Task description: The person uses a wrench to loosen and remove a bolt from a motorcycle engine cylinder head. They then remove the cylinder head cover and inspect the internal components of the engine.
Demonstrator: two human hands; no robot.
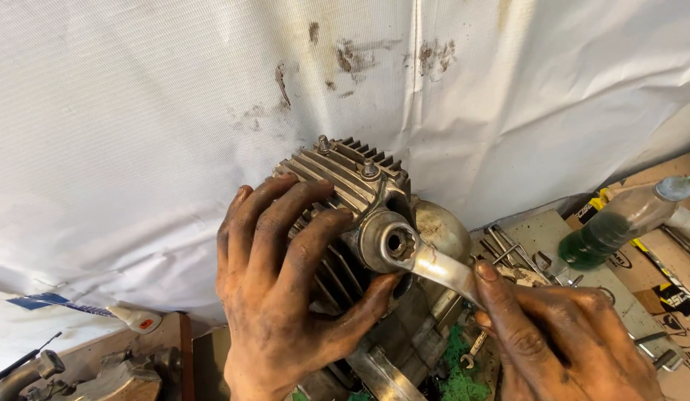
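I see my left hand (282, 289) lying flat on the finned metal engine head (345, 186), with the fingers spread over the cooling fins and the thumb pressed under the round cap on its side. This grip is wide open; it does not close around anything, it only presses on the metal. My right hand (560, 341) is closed around the shaft of a ring spanner (427, 260), the index finger stretched along the shaft. The ring end of the spanner sits over the bolt (397, 241) in the middle of the round cap, so the tool and the bolt are touching. Both hands are dark with grease.

The engine stands at the back of the surface, against a white sheet (137, 111) with some brown stains. Two nuts on studs show on top of the fins. Near the right edge of the surface a clear bottle with green liquid (620, 223) lies tilted on cardboard (679, 297), well apart from my hands. Between the engine and the bottle several loose spanners (508, 249) lie on a grey plate. Just below the engine, a small spanner (475, 350) rests beside a green scouring pad (460, 371). At the left edge I see a small white tube with an orange cap (137, 319).
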